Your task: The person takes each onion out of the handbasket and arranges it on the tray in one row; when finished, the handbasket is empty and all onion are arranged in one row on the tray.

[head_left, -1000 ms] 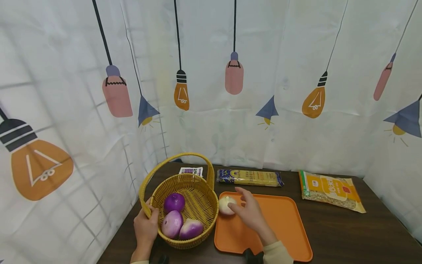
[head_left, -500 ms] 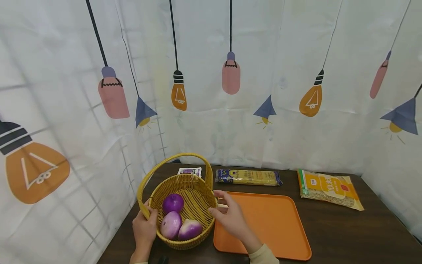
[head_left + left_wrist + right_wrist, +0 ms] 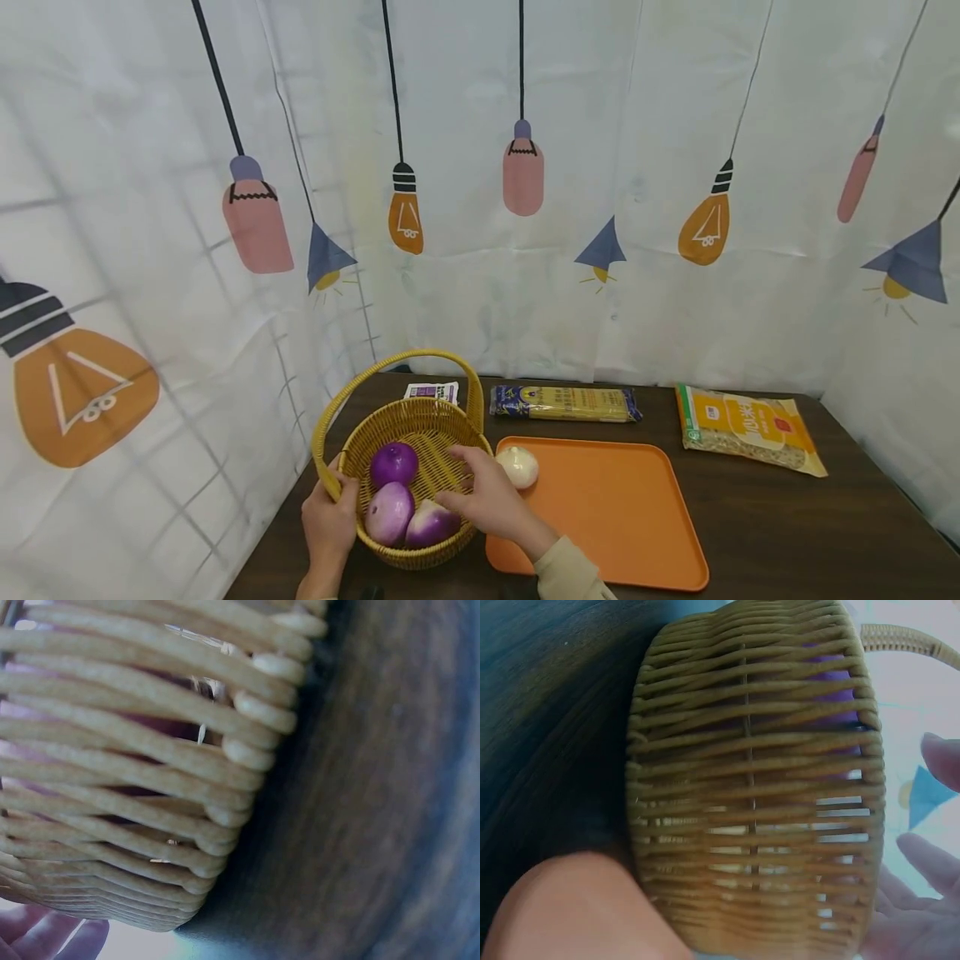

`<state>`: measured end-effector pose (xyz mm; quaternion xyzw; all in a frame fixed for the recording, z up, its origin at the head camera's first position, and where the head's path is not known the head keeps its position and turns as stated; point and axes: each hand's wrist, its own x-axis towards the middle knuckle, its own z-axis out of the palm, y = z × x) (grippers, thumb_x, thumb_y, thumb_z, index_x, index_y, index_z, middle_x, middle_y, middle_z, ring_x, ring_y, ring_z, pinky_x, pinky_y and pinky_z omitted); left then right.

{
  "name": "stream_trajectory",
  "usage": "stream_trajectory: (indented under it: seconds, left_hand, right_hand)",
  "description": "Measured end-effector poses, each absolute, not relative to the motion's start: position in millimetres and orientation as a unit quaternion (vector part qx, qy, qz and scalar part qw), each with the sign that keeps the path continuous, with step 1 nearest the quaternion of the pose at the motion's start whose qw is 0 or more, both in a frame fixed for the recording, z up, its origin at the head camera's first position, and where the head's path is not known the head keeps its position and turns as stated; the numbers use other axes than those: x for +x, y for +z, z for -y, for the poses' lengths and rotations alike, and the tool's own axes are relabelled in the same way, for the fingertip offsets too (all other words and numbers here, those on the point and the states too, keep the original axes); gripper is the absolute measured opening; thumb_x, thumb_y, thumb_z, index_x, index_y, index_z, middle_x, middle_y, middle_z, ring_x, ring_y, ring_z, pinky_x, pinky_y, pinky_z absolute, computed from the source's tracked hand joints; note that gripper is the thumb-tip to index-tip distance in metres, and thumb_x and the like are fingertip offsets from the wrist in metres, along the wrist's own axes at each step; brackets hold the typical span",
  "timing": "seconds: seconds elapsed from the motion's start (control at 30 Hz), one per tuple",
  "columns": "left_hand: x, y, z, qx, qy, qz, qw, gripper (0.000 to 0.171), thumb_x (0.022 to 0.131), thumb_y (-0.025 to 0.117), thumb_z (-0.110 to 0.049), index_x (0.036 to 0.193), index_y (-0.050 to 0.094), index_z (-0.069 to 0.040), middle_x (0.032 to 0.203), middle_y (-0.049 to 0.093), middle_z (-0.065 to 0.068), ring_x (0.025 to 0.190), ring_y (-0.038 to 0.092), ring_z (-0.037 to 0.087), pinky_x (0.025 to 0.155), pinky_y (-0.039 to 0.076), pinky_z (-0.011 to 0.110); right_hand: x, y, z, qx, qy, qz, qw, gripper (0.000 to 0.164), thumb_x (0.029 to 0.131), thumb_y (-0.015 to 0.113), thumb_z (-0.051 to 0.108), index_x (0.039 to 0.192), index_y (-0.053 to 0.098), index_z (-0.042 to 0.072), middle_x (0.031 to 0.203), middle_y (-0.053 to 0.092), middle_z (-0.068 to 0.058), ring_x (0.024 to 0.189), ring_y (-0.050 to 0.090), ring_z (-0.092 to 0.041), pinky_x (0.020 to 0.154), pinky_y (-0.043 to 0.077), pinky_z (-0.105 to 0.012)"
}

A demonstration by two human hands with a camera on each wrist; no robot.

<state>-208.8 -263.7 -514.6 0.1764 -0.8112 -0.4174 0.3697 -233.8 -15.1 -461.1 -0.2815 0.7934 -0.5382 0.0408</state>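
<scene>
The round, honey-yellow wicker basket (image 3: 420,560) stands upright on the dark wooden table (image 3: 765,525), left of the orange tray (image 3: 615,517). Its mouth faces up; its hooped handle (image 3: 476,404) runs from near left to far right. Inside lie a deep-purple onion (image 3: 393,465), a paler purple onion (image 3: 389,513) and a purple-and-white onion (image 3: 432,527). The left hand (image 3: 330,517) grips the left rim by the handle's foot; the right hand (image 3: 491,496), fingers parted and holding nothing, hovers over the right side.
</scene>
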Motion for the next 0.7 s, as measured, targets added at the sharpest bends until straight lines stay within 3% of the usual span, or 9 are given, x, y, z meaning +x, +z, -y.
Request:
stream_trajectory:
  seconds: [0.13, 0.23, 0.33, 0.43, 0.5, 0.6, 0.7]
  left_hand:
    - [-209.2, -513.0, 262.4, 0.165, -0.415, 0.812, 0.375, 0.014, 0.086, 0.063, -0.006, 0.098, 0.071, -0.003, 0.109, 0.071, 0.015, 0.079, 0.057, 0.020, 0.069, 0.035, 0.012]
    - [-208.9, -512.5, 261.3, 0.164, -0.417, 0.812, 0.375, 0.019, 0.088, 0.062, -0.007, 0.103, 0.072, -0.002, 0.114, 0.069, 0.017, 0.088, 0.062, 0.025, 0.071, 0.037, 0.014]
    - [-208.3, -512.7, 260.5, 0.168, -0.419, 0.810, 0.375, 0.035, 0.089, 0.061, -0.008, 0.123, 0.068, -0.003, 0.115, 0.069, 0.018, 0.097, 0.064, 0.029, 0.076, 0.037, 0.014]
    - [-208.1, -512.7, 260.8, 0.169, -0.418, 0.811, 0.374, 0.036, 0.088, 0.062, -0.007, 0.123, 0.068, -0.003, 0.114, 0.069, 0.017, 0.092, 0.063, 0.027, 0.075, 0.037, 0.013]
    - [-207.9, -512.5, 261.2, 0.173, -0.416, 0.812, 0.371, 0.035, 0.087, 0.063, -0.007, 0.121, 0.069, -0.004, 0.099, 0.072, 0.016, 0.086, 0.061, 0.023, 0.072, 0.036, 0.014]
    - [-207.8, -512.0, 262.0, 0.176, -0.417, 0.814, 0.363, 0.032, 0.087, 0.064, -0.008, 0.118, 0.070, -0.006, 0.075, 0.064, 0.010, 0.076, 0.055, 0.019, 0.066, 0.035, 0.015]
    - [-207.6, -512.3, 262.8, 0.178, -0.417, 0.815, 0.360, 0.031, 0.087, 0.065, -0.009, 0.117, 0.070, -0.006, 0.070, 0.058, 0.005, 0.073, 0.051, 0.017, 0.065, 0.034, 0.014]
  right_hand:
    - [-236.7, -457.5, 19.5, -0.292, -0.484, -0.823, 0.056, 0.065, 0.082, 0.077, 0.034, 0.138, 0.052, 0.012, 0.132, 0.057, -0.007, 0.108, 0.059, -0.027, 0.086, 0.050, -0.036]
    - [-240.9, -454.2, 20.9, -0.295, -0.454, -0.836, 0.083, 0.068, 0.080, 0.078, 0.038, 0.138, 0.053, 0.012, 0.130, 0.059, -0.007, 0.110, 0.059, -0.030, 0.084, 0.050, -0.034]
    - [-246.3, -451.8, 22.6, -0.302, -0.444, -0.835, 0.117, 0.069, 0.079, 0.079, 0.037, 0.137, 0.054, 0.011, 0.127, 0.061, -0.010, 0.112, 0.059, -0.031, 0.085, 0.049, -0.035]
    - [-250.7, -451.5, 25.4, -0.314, -0.440, -0.829, 0.145, 0.068, 0.078, 0.080, 0.036, 0.136, 0.055, 0.011, 0.124, 0.063, -0.012, 0.112, 0.059, -0.028, 0.086, 0.048, -0.032]
    - [-252.4, -451.6, 27.6, -0.323, -0.432, -0.827, 0.159, 0.067, 0.077, 0.080, 0.035, 0.135, 0.055, 0.012, 0.121, 0.064, -0.012, 0.111, 0.059, -0.026, 0.085, 0.048, -0.029]
    - [-253.8, -451.5, 31.0, -0.333, -0.425, -0.823, 0.178, 0.067, 0.076, 0.081, 0.032, 0.134, 0.056, 0.012, 0.116, 0.065, -0.011, 0.107, 0.060, -0.023, 0.082, 0.048, -0.027]
    - [-254.2, -451.2, 34.3, -0.337, -0.420, -0.820, 0.195, 0.067, 0.075, 0.083, 0.030, 0.134, 0.058, 0.012, 0.112, 0.066, -0.010, 0.104, 0.060, -0.021, 0.080, 0.048, -0.026]
